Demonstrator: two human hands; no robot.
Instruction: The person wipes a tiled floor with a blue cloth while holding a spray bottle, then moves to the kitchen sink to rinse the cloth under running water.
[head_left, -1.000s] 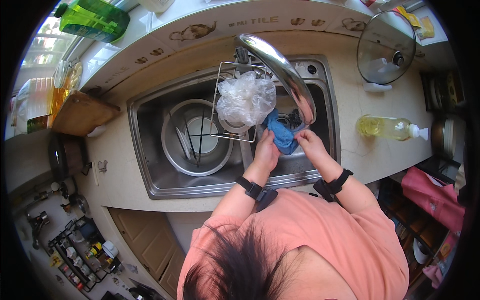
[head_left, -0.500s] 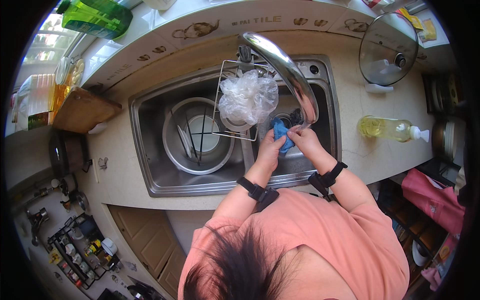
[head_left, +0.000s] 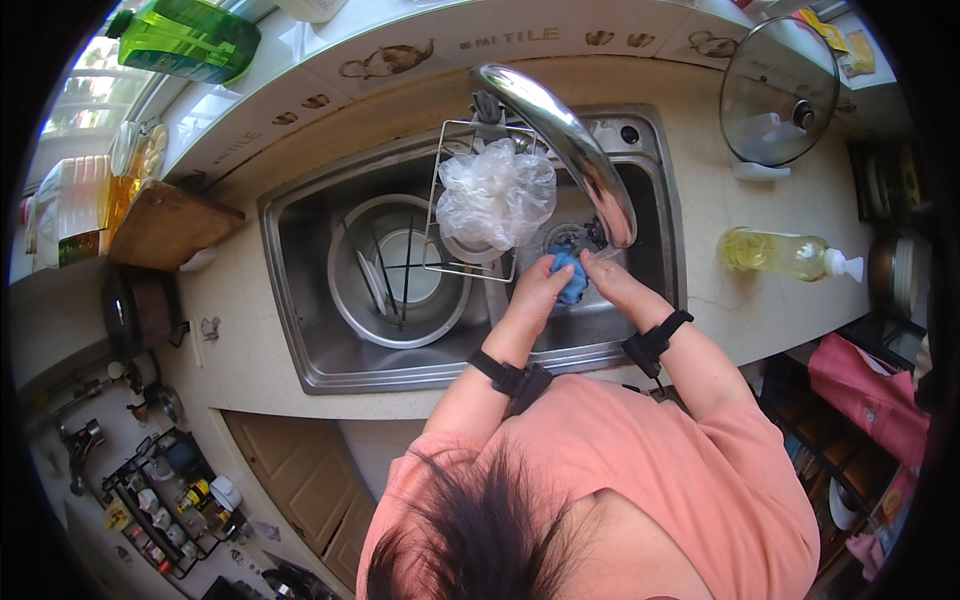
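Observation:
Over the right basin, a bunched blue cloth point(head_left: 571, 281) is between my two hands, near the faucet's mouth. My left hand point(head_left: 540, 287) is closed round its left side, thumb on top. On the other side, my right hand point(head_left: 614, 281) is closed with its fingertips at the cloth's upper right edge; its lower fingers are hidden. The curved chrome faucet point(head_left: 560, 122) arches over from the back and ends just above my right hand. Dark bits lie around the drain behind the cloth.
A wire rack point(head_left: 436, 190) with a crumpled clear plastic bag point(head_left: 497, 193) stands over the sink divider. The left basin holds a large metal bowl point(head_left: 345, 300) with dishes. On the right counter are a yellow liquid bottle point(head_left: 775, 254) and an upright glass lid point(head_left: 770, 95).
The blue cloth is squeezed into a more compact bunch. My right hand has shifted slightly to the right and down, and my left hand is slightly lower.

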